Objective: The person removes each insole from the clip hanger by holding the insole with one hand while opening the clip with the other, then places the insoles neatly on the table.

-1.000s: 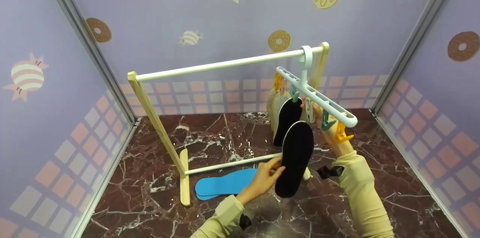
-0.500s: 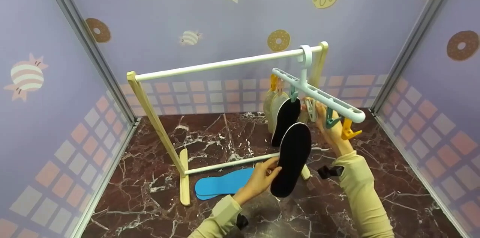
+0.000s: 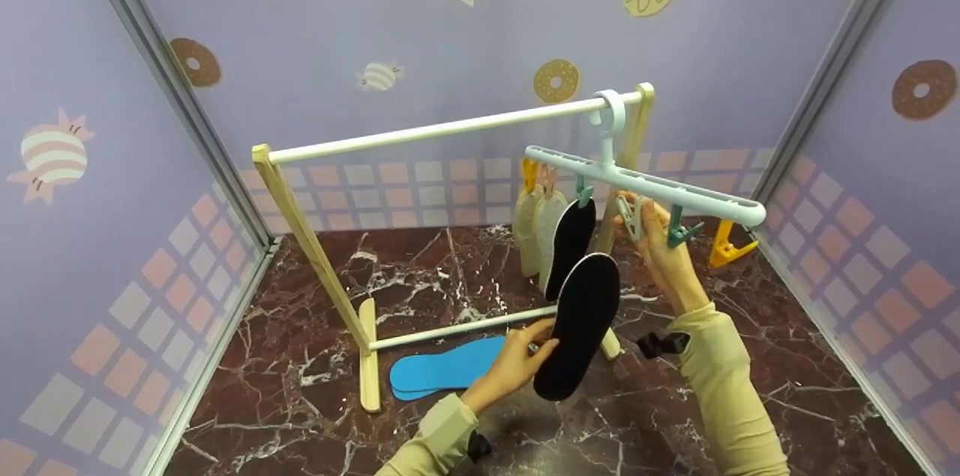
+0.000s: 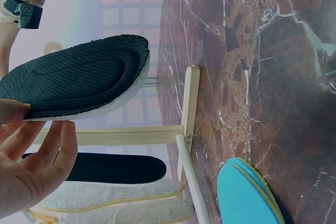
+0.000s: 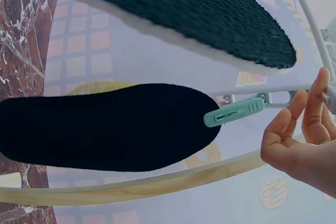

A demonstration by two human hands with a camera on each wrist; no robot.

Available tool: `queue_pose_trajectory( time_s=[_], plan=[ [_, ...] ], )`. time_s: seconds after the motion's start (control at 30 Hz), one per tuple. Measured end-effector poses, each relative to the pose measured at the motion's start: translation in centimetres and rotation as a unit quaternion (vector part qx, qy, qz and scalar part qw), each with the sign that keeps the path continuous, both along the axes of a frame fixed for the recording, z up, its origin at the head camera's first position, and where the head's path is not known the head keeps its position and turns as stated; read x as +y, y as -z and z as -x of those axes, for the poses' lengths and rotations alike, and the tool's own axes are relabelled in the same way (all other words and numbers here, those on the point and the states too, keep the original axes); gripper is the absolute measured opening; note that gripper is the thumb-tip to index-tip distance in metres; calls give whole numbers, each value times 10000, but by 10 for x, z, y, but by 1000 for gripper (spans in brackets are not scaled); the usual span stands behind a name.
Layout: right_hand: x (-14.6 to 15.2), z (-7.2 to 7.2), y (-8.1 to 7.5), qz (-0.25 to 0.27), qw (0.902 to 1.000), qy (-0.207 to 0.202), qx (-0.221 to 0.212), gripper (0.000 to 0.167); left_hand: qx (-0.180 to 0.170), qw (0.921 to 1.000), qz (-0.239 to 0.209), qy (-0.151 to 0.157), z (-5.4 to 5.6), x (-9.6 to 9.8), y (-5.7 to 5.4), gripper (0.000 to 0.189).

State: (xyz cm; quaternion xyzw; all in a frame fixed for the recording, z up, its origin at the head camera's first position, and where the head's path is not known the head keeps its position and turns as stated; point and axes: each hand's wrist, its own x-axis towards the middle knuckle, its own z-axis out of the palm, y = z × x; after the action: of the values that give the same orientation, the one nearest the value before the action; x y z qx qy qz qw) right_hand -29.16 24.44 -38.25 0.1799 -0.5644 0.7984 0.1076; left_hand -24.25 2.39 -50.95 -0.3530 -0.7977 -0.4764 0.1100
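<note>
My left hand [image 3: 514, 360] pinches the edge of a black insole [image 3: 577, 329] with a white rim, held tilted below the hanger. In the left wrist view that insole [image 4: 84, 77] lies between thumb and fingers. My right hand [image 3: 660, 243] holds a pale clothespin [image 3: 630, 217] on the light-blue clip hanger [image 3: 637, 182]. The right wrist view shows the right hand's [image 5: 310, 129] bent fingers at the frame edge, the clothespin mostly cut off. Near it a second black insole [image 3: 573, 247] hangs from a green clothespin [image 3: 584, 193]. Two pale insoles [image 3: 551, 228] hang farther left.
The hanger hooks over the white rod of a wooden rack [image 3: 307, 243]. Blue insoles [image 3: 446, 369] lie on the dark marbled surface [image 3: 315, 423] by the rack's foot. A green clothespin [image 3: 681, 227] and a yellow clothespin [image 3: 729, 245] dangle from the hanger's right end.
The hanger has turned, its near end swinging right and away, its far end leftward with the hung insoles. The held insole has shifted slightly left and down. My right hand stays at the pale clothespin.
</note>
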Motion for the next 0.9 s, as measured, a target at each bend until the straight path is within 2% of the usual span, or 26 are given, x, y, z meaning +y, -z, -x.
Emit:
queue_pose_trajectory(
  time_s=[0.23, 0.43, 0.67, 0.9],
  plan=[
    [2, 2, 2, -23, 9997, 64, -248, 26, -118, 9997, 165, 157, 0, -5, 2, 27],
    [3, 1, 1, 86, 9998, -8, -185, 20, -129, 9993, 285, 197, 0, -7, 1, 27],
    [6, -1, 2, 202, 9993, 10, -325, 23, -182, 9989, 388, 206, 0, -9, 2, 27],
    [9, -1, 7, 306, 9993, -63, -221, 23, -155, 9982, 533, 245, 0, -12, 4, 27]
  ],
)
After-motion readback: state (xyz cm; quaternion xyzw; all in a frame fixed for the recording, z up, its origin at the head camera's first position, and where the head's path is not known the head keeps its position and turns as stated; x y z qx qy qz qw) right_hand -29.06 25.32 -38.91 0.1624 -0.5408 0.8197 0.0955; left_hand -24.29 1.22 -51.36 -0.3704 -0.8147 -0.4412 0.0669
